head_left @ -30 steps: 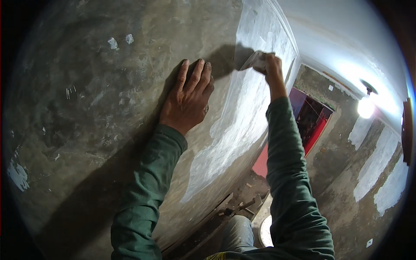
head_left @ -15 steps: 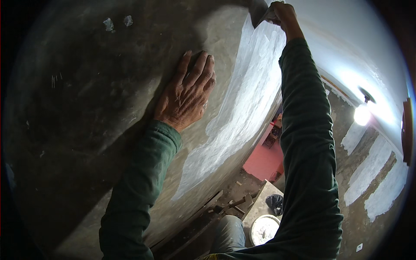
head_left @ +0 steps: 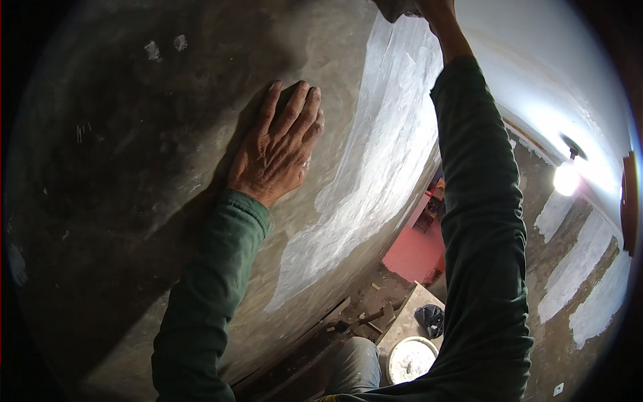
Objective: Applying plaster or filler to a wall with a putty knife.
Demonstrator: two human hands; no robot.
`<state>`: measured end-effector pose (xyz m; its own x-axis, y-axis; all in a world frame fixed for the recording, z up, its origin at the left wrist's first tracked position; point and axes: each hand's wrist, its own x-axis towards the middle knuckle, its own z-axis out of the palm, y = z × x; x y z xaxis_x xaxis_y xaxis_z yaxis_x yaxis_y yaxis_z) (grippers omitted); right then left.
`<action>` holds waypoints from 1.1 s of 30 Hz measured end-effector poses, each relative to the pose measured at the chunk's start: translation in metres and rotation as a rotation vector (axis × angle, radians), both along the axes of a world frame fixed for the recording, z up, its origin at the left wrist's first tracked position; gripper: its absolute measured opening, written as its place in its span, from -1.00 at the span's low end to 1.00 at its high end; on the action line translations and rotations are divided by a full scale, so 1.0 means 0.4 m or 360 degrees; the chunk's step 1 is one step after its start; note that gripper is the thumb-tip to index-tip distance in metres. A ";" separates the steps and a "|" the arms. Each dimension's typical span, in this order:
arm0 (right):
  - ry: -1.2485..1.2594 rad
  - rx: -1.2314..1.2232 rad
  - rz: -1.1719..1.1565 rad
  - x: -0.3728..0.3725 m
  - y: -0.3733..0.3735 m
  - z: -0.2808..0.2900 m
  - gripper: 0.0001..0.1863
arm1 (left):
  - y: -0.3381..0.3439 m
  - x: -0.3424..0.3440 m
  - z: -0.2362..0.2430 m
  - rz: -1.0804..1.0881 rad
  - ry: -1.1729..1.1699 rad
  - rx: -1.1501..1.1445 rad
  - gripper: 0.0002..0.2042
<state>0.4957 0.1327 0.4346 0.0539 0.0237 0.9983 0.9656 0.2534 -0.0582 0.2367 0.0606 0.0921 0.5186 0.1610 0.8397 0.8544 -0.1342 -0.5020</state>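
The left hand [head_left: 278,151] lies flat against the grey wall [head_left: 134,167], fingers extended and close together, palm pressed to the bare surface; it holds nothing. The right hand [head_left: 435,10] is raised to the top edge of the view and is mostly cut off; its grip cannot be told. A dark tool [head_left: 395,8] shows just beside it, touching the wall at the upper end of the white plaster strip [head_left: 375,174]. The strip runs down the wall between the two arms, just right of the left hand and apart from it. On the floor below, near the person's knee, stands a white bucket [head_left: 410,358]. A lamp [head_left: 566,177] glows on the far wall
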 end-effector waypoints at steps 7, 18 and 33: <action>-0.0281 -0.0081 0.0527 0.005 -0.126 -0.050 -0.71 | -0.011 -0.016 -0.007 0.0016 0.0026 -0.0079 -0.42; -0.0437 -0.0197 0.0292 0.034 -0.051 -0.241 -0.62 | -0.005 -0.037 -0.008 -0.0295 -0.0083 -0.0175 -0.43; -0.0166 -0.0592 0.0335 0.066 -0.092 -0.719 -0.61 | 0.006 -0.013 -0.013 -0.0044 -0.0011 -0.0096 -0.46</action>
